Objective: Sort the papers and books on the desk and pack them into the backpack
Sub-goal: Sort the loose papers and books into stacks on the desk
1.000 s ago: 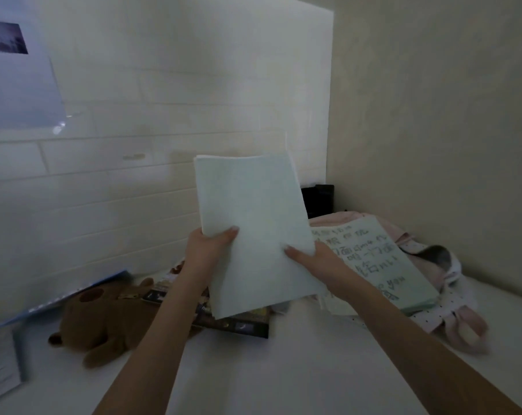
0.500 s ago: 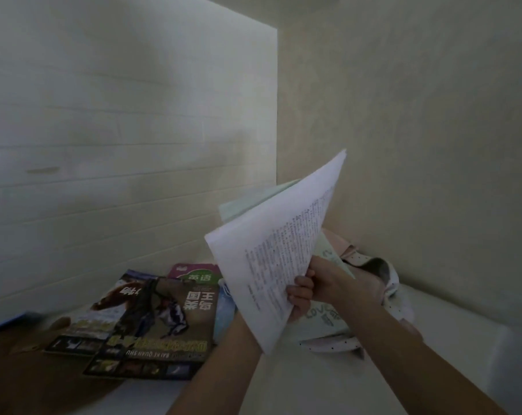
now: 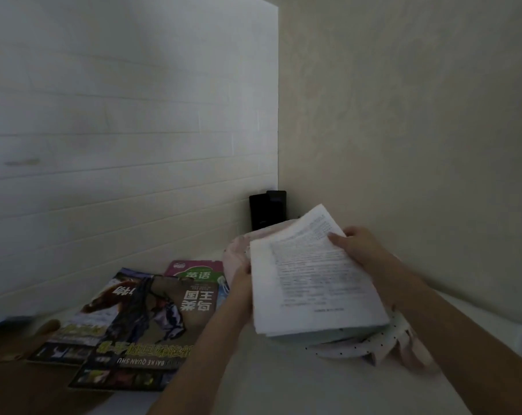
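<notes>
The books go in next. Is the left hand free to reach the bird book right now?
Probably not yet. The left hand is gripping the stack of papers along with the right hand. The bird book lies uncovered just beside the left forearm, so nothing else blocks it.

the stack of papers [image 3: 313, 283], upright a second ago, has been turned print-side up and lowered flat over the pink backpack [image 3: 238, 253]; the right hand [image 3: 358, 244] moved to its far corner, the left hand [image 3: 243, 277] to its near edge.
</notes>
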Demonstrator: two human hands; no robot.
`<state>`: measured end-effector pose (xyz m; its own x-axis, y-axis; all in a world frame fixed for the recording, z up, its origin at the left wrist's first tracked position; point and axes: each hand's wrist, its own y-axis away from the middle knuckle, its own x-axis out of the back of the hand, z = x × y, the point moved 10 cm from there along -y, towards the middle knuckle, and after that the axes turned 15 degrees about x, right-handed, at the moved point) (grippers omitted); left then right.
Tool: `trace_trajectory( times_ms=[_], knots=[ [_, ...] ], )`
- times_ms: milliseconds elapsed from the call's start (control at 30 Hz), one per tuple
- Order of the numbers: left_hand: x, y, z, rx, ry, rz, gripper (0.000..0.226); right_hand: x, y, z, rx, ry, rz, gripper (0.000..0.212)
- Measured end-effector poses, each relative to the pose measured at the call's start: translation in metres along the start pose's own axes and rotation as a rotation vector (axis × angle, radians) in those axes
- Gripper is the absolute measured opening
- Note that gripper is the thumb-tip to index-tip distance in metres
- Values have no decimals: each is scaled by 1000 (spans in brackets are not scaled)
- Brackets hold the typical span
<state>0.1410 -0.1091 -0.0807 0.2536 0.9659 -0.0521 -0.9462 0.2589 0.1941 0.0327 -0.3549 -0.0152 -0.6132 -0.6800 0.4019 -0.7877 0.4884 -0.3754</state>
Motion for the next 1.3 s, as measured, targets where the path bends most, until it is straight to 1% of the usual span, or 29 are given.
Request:
trace_trajectory(
  times_ms=[33,67,100,133,167,200,233,267,300,333,367,400,433,467,533,567,600,667,700,733,767,833,933,1000,1033,1133,1167,1200,1300],
  knots=[
    [-1,7,-3,19,-8,-10,22,3,-3,3,23,116,9,21],
    [2,5,-10,16,-11,0,24,1,-4,7,30,218,3,22],
    [4,10,-17,24,-27,31,26,-3,-5,14,22,342,-11,24],
    [7,11,-21,5,-44,69,24,-9,-5,25,6,473,-15,30],
    [6,11,-23,-16,-85,84,19,-14,-5,37,-11,576,-17,49],
    [3,12,-28,-26,-119,81,16,-18,-5,49,-41,606,-19,72],
    [-2,11,-30,-44,-155,73,19,-21,-6,63,-82,534,-13,90],
    [-6,10,-34,-71,-187,66,26,-24,-6,77,-143,377,-18,102],
    [-10,10,-38,-102,-214,54,36,-31,-4,88,-221,174,-42,106],
    [-12,11,-42,-124,-236,57,46,-40,0,95,-297,-42,-108,101],
    [-11,10,-44,-130,-245,70,53,-51,6,95,-359,-235,-203,86],
    [-9,10,-45,-123,-236,82,58,-57,13,89,-387,-357,-297,67],
    [-7,9,-46,-106,-202,79,62,-61,17,83,-383,-418,-367,52],
    [-6,10,-45,-79,-151,59,67,-64,20,79,-367,-435,-409,45],
    [-2,14,-42,-22,-10,18,82,-68,20,71,-307,-404,-430,46],
    [1,16,-41,22,62,4,86,-69,20,63,-263,-372,-411,49],
    [5,19,-40,76,123,-22,84,-69,19,51,-203,-355,-386,54],
    [9,27,-36,196,227,-137,63,-72,20,15,-70,-427,-360,58],
    [11,33,-30,228,255,-210,51,-74,24,-11,11,-486,-375,52],
    [16,38,-22,220,253,-272,43,-74,30,-37,88,-533,-394,43],
    [23,44,-10,173,214,-317,39,-74,36,-60,145,-569,-402,34],
    [39,61,18,21,109,-377,40,-71,50,-92,217,-623,-385,27],
    [66,91,34,-124,-44,-332,35,-75,77,-110,246,-689,-379,27],
    [77,104,21,-165,-142,-297,33,-86,99,-100,226,-723,-398,30],
    [81,110,9,-161,-176,-273,31,-92,110,-91,206,-740,-397,35],
    [92,126,-15,-155,-181,-200,35,-106,139,-67,185,-691,-387,71],
    [93,132,-17,-159,-180,-190,37,-109,146,-64,201,-667,-391,76],
    [94,136,-17,-163,-182,-188,39,-109,152,-66,215,-659,-388,74],
    [95,151,-5,-164,-198,-193,36,-100,160,-72,193,-704,-378,50]
  ],
)
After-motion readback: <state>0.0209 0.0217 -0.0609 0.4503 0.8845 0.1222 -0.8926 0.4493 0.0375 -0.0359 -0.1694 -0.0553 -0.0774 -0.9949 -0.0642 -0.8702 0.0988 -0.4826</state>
